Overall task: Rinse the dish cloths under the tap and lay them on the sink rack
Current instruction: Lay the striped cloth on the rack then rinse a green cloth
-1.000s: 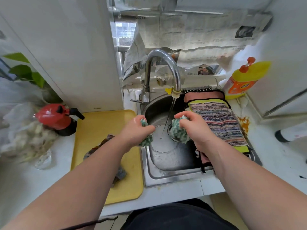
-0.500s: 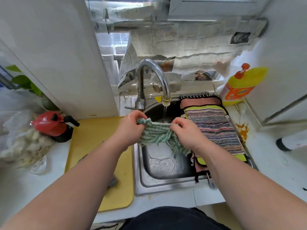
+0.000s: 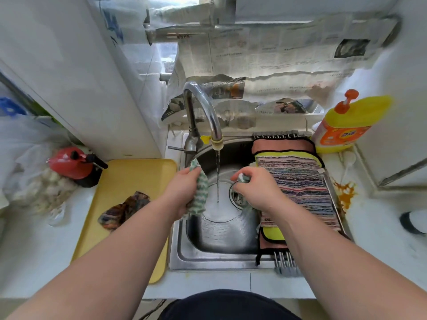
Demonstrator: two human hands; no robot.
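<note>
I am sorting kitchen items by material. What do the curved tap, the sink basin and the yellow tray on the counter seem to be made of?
The curved silver tap looks like polished chromed metal: it mirrors its surroundings. The round sink basin seems to be brushed stainless steel, grey with a soft sheen. The flat yellow tray is probably matte plastic, with an even colour and a rounded moulded rim.

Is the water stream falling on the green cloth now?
No, the water stream falls between the hands into the sink, beside the green cloth.

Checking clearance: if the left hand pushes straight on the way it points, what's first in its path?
Probably the tap base. The left hand, gripping the green cloth, points up-frame toward the sink's back rim, left of the water stream. Depth is unclear, so it may pass in front.
</note>
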